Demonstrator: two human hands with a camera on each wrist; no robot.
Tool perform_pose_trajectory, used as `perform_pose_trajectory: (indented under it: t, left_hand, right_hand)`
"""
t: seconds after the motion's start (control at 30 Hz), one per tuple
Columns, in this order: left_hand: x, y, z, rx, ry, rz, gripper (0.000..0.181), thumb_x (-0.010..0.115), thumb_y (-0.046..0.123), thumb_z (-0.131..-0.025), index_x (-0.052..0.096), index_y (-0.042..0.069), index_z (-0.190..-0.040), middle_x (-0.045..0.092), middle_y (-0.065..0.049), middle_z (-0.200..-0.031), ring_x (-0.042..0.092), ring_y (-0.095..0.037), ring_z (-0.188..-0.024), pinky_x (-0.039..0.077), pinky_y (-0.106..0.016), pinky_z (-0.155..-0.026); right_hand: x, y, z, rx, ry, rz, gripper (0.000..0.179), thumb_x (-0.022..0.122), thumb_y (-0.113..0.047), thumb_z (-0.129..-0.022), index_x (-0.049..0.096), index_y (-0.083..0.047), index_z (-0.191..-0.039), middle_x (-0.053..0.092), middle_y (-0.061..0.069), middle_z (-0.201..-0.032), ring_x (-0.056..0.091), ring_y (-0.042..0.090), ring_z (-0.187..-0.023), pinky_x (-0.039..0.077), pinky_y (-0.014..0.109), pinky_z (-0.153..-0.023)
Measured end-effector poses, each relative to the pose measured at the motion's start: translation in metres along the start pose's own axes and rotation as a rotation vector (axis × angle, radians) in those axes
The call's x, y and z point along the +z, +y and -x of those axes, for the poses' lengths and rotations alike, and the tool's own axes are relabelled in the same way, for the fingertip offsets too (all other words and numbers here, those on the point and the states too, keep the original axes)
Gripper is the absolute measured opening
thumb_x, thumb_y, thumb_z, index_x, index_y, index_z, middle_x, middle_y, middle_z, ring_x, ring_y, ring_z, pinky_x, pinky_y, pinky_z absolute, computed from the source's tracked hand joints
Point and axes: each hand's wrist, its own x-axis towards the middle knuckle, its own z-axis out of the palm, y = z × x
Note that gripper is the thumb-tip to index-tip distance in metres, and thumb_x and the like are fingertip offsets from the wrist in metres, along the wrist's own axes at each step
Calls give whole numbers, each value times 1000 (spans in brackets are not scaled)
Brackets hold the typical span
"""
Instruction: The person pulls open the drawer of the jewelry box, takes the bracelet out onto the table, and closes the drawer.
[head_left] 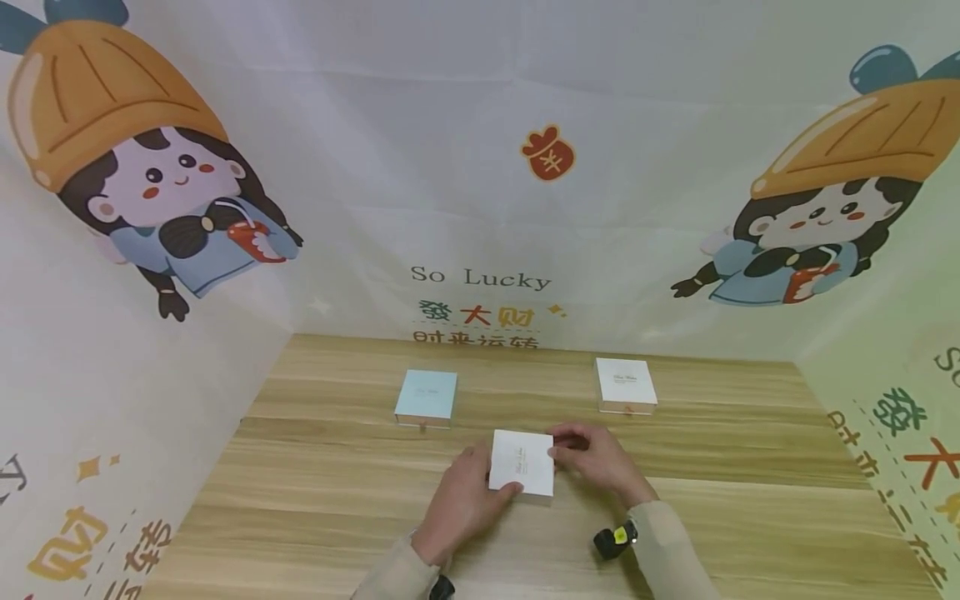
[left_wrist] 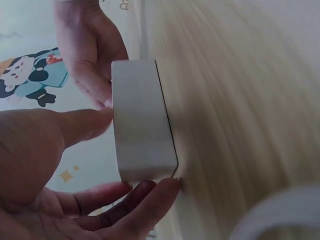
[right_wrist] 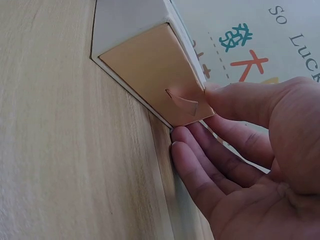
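Note:
A white square gift box (head_left: 522, 467) with small gold lettering lies between the hands, close over the tabletop. My left hand (head_left: 467, 496) grips its left side, the thumb along the near top edge and the fingers round the far corner. At the opposite side my right hand (head_left: 600, 458) pinches the far right corner, thumb at the top edge. In the right wrist view, the box's end shows a peach drawer front (right_wrist: 150, 75) with a small ribbon pull (right_wrist: 182, 104); the drawer sits in its sleeve. The left wrist view shows a plain white side (left_wrist: 142, 117).
A light blue box (head_left: 426, 398) stands farther back on the left, and another white box (head_left: 626, 385) at the back right. Both rest on the wooden table (head_left: 330, 467). Printed cloth walls (head_left: 420, 167) enclose the table at the back and both sides.

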Motion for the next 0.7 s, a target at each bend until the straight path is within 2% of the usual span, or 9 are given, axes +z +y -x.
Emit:
perform_pose_trajectory:
  t: [0.13,0.27,0.4,0.5,0.7]
  left_hand:
    - [-4,-3,-2,51,27,-85,41,82,42,-85,65,7,-97,61,-3,-89,54,-14,-78,45,-29,-63]
    - [-7,-8,-5,92,53,-169,43,81,48,-84,65,8,-87,60,-5,-89,55,-17,-79,47,-31,-62]
    - [-7,-11,-8,102,32,-207,60,79,53,-84,68,0,-111,65,-15,-108,63,-26,-94,58,-40,-76]
    - [-8,-13,-12,110,-3,-191,73,78,55,-85,62,-2,-128,63,-20,-124,63,-31,-110,58,-46,-89]
    - [-11,-17,-20,169,-49,-125,75,78,57,-85,56,6,-136,59,-11,-128,56,-24,-116,53,-43,-97]
  right_hand:
    - [1,-2,0,-12,14,6,25,75,-13,-92,73,-8,-117,75,3,-101,67,14,-93,53,29,-80]
    - [0,-6,3,-11,27,18,24,74,-16,-93,73,-8,-115,75,4,-101,67,14,-92,52,28,-78]
    - [-3,-8,5,17,21,7,26,74,-20,-94,72,-6,-116,74,5,-101,66,14,-89,53,28,-75]
    - [-5,-9,7,35,-8,-45,30,72,-21,-95,71,-1,-118,74,9,-103,68,15,-88,59,31,-76]
    - [-10,-6,12,49,-76,-123,39,68,-24,-99,66,7,-123,75,16,-104,73,21,-87,63,36,-78]
